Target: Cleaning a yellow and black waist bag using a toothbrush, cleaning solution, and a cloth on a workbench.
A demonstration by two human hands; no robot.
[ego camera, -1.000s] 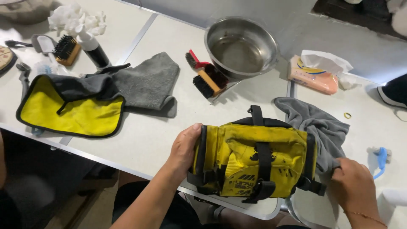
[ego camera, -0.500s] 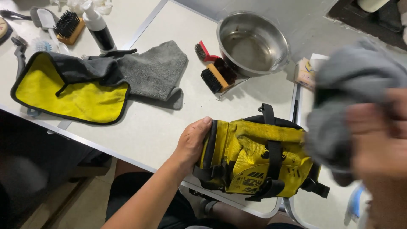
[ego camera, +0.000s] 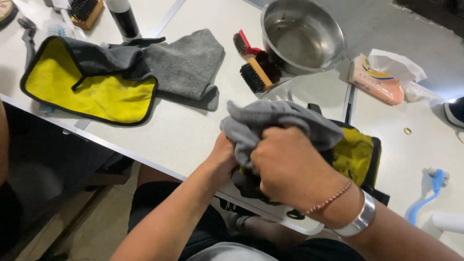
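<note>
Right hand clenched on crumpled grey microfibre cloth, pressing it onto yellow-black fabric bag; left hand braces bag's left end, grip hidden, can't tell.

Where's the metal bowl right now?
In the head view the metal bowl sits on the white table at top centre, beyond the hands, with the brushes touching its left side and the tissue pack to its right.
</note>
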